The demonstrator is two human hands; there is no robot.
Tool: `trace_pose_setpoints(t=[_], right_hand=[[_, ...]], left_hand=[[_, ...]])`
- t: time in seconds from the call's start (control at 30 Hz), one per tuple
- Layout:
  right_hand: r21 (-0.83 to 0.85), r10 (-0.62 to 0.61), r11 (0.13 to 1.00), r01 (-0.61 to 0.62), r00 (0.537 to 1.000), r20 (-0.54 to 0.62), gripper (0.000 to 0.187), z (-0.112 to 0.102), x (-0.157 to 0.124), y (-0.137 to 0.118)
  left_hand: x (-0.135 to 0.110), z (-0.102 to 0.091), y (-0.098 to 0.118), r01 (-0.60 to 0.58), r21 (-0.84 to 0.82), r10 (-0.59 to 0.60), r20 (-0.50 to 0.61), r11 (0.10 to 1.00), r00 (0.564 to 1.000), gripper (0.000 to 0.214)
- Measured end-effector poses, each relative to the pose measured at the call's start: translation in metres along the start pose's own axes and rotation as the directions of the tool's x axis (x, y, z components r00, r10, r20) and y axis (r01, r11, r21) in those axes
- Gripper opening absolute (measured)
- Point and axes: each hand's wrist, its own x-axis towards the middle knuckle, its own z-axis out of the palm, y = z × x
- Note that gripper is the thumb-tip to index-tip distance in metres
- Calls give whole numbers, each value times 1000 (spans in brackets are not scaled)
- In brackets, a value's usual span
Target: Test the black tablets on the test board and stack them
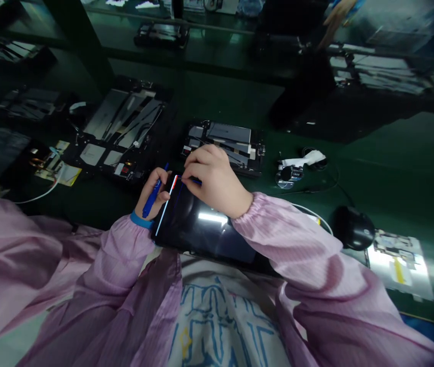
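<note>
A dark glossy tablet (201, 229) rests tilted between my lap and the green bench edge. My left hand (155, 192) is closed around a blue pen-like tool (152, 196) at the tablet's upper left corner, where a red and white strip (171, 189) runs along the edge. My right hand (217, 178) lies over the tablet's top edge with its fingers pinched together on something small and dark by that strip; what it pinches I cannot make out. Both arms wear pink sleeves.
Opened tablet back shells with exposed parts lie on the green bench (392, 168): one (224, 145) just beyond my hands, a larger one (121, 132) to the left. A tape roll (291, 174), a black round object (354, 227) and a silvery board (400, 262) lie right. Another person's hand (337, 18) shows at top right.
</note>
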Motion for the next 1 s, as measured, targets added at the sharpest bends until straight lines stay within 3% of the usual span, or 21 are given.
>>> trace_pose_setpoints(t=[0.1, 0.17, 0.27, 0.4, 0.47, 0.57, 0.67, 0.73, 0.8, 0.87, 0.93, 1.0], right_hand=[[87, -104, 991, 102, 995, 10, 11, -11, -29, -9], [170, -92, 982, 87, 996, 21, 9, -21, -55, -14], [336, 33, 941, -36, 999, 15, 10, -36, -96, -17], [569, 286, 782, -254, 958, 35, 11, -57, -144, -7], [650, 451, 684, -331, 892, -20, 9, -64, -164, 1], [748, 676, 567, -345, 713, -185, 7, -73, -183, 11], [784, 773, 535, -315, 556, -305, 9, -81, -188, 15], [788, 788, 537, -302, 512, -341, 12, -86, -187, 14], [781, 779, 555, -286, 508, -368, 15, -89, -187, 10], [775, 749, 578, -257, 544, -378, 17, -90, -188, 5], [779, 701, 586, -221, 620, -352, 18, -88, -191, -1], [786, 619, 587, -193, 733, -283, 17, -84, -194, -8]], left_hand=[[0, -1, -4, -28, -35, 27, -4, 999, 1000, 56], [0, -3, -6, -11, -30, 10, -15, 999, 1000, 54], [1, -4, -6, 24, 13, -24, -31, 1000, 999, 50], [4, -5, -4, 51, 78, -48, -40, 996, 998, 47], [5, -5, -4, 47, 105, -42, -52, 993, 998, 46], [6, -5, -4, 38, 165, -24, -84, 986, 996, 46], [7, -4, -4, 39, 190, -21, -98, 981, 995, 47], [7, -4, -5, 48, 175, -32, -94, 983, 995, 47], [7, -4, -6, 57, 152, -43, -92, 987, 995, 46], [7, -4, -9, 57, 128, -45, -96, 990, 994, 45], [7, -4, -11, 45, 112, -34, -99, 993, 994, 43], [8, -4, -13, 32, 114, -22, -92, 993, 996, 42]])
